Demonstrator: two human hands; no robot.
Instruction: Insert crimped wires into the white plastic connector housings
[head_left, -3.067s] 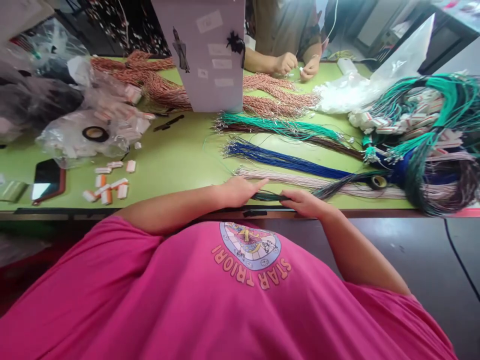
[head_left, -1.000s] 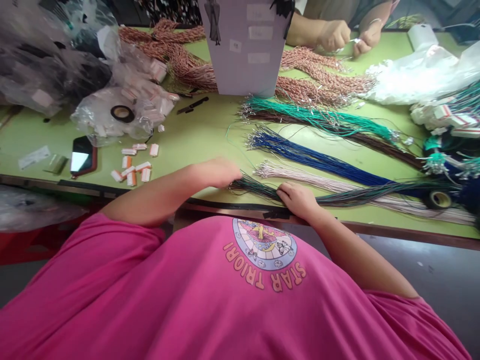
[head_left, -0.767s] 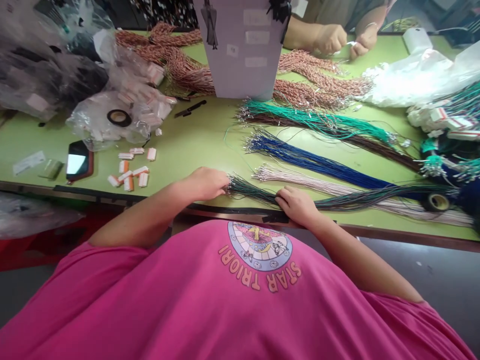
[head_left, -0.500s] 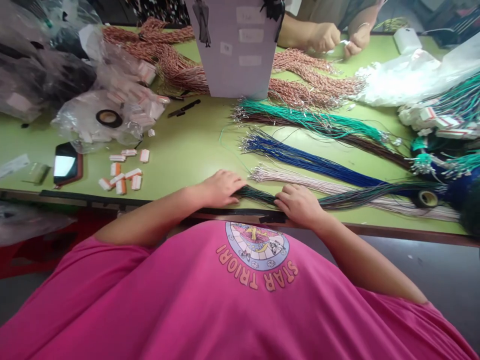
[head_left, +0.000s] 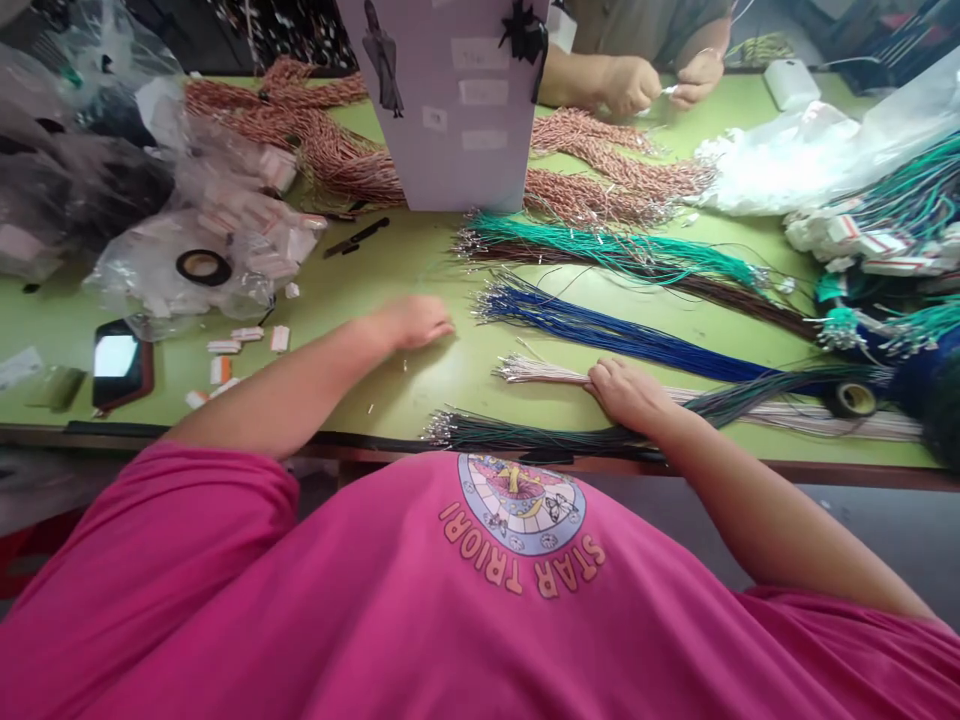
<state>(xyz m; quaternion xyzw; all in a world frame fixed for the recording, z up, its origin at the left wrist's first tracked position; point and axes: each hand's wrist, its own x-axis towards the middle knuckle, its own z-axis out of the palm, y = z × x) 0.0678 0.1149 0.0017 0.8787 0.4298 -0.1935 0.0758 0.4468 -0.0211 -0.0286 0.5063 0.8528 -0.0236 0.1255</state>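
My right hand (head_left: 630,394) is closed over a bundle of white wires (head_left: 544,370), whose metal-tipped ends stick out to the left. Below it, along the table's front edge, lies a bundle of dark green and black wires (head_left: 517,430). My left hand (head_left: 418,322) hovers over the green table (head_left: 457,375), left of the wire ends. It is smeared by motion, with the fingers partly curled; whether anything is in them does not show. A blue wire bundle (head_left: 600,325) lies above the white one. Farther back are bright green wires (head_left: 600,240) and brown wires (head_left: 727,290).
At left are a phone (head_left: 120,370), orange-white connectors (head_left: 220,370) and plastic bags (head_left: 150,260) with a tape roll (head_left: 203,267) on top. A purple panel (head_left: 465,110) stands at the back, near a co-worker's hands (head_left: 634,85). Another tape roll (head_left: 855,400) lies right.
My left hand has left the dark green wires and moved up and left. My right hand has shifted from them to the white wires. The dark bundle now lies loose along the front edge.
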